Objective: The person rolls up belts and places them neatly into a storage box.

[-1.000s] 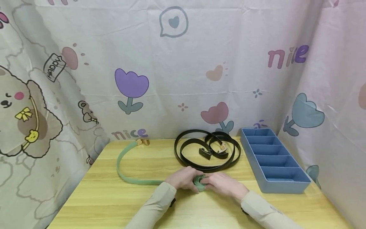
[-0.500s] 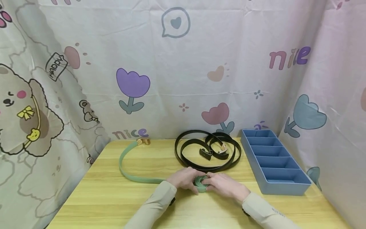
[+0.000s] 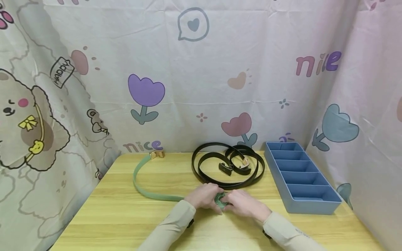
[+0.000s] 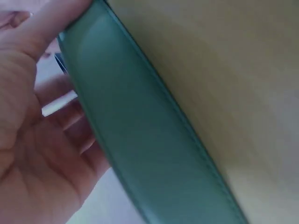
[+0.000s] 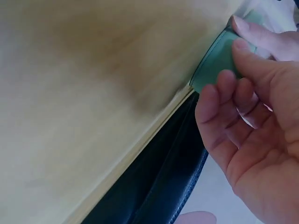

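A pale green belt lies on the table, its one end wound into a tight coil (image 3: pixel 221 199) between the two hands. The left hand (image 3: pixel 204 196) holds the coil's left side, thumb in front. From the right, the right hand (image 3: pixel 245 203) grips it, with fingertips at the turns. The loose strap (image 3: pixel 157 196) runs left from under the left hand and curves back to a gold buckle (image 3: pixel 157 154). Large in the left wrist view, the green strap (image 4: pixel 145 107) passes beside the left palm. Both thumbs meet at the coil's outer face (image 5: pixel 217 60) in the right wrist view.
Just behind the hands, black belts (image 3: pixel 201 170) lie in loose loops, with buckles inside the loops. A blue divided box (image 3: pixel 309 205) stands on the right of the wooden table (image 3: pixel 103 223). A printed curtain (image 3: pixel 201 69) hangs around the back and sides.
The loose green strap has slid a little to the right, its left bend shifting inward. Both hands stay at the coil and now cover more of it.
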Demonstrator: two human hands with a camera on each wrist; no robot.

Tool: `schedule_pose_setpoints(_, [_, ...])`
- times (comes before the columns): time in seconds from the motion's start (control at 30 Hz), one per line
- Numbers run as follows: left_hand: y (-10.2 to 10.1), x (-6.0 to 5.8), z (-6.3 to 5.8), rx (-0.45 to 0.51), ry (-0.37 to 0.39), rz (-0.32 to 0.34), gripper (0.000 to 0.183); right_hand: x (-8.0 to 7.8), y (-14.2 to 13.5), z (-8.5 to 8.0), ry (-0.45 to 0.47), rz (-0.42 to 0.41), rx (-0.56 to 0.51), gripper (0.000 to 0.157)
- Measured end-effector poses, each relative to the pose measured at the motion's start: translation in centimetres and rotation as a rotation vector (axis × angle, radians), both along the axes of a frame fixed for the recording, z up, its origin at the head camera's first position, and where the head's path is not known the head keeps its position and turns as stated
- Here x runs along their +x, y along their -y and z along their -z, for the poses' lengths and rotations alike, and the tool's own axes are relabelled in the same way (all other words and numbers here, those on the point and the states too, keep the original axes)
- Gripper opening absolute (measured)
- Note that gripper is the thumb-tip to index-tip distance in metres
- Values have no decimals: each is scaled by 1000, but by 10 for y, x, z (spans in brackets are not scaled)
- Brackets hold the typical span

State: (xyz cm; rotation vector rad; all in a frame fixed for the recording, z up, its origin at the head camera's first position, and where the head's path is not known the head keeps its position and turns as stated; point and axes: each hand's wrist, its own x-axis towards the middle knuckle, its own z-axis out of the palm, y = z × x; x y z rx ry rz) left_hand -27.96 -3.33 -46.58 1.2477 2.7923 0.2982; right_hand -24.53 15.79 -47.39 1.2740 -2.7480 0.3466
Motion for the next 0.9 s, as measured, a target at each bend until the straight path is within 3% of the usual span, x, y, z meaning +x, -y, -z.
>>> schedule_pose_setpoints(0.17, [7, -4, -1, 17, 130, 43, 71, -4, -6, -1, 5, -36, 8, 5])
schedule_pose_setpoints(0.23, [7, -6, -2, 34, 157, 59, 67, -4, -6, 0, -6, -37, 13, 6])
schedule_pose_setpoints(0.33, [5, -7, 0, 61, 141, 72, 56, -3, -2, 0, -58, -31, 32, 6])
schedule_pose_setpoints(0.43, [1, -7, 1, 76, 77, 70, 44, 0, 6, 0, -115, -21, 40, 16])
schedule_pose_setpoints(0.6, [3, -3, 2, 60, 13, 34, 51, 3, 12, -1, -146, -2, 13, 21])
schedule_pose_setpoints(0.77, [14, -2, 1, 71, 121, 56, 59, -1, 6, -5, -110, -61, 33, 11])
schedule_pose_setpoints(0.9, [17, -4, 1, 96, 164, 70, 58, -3, 0, -7, -77, -96, 48, 17])
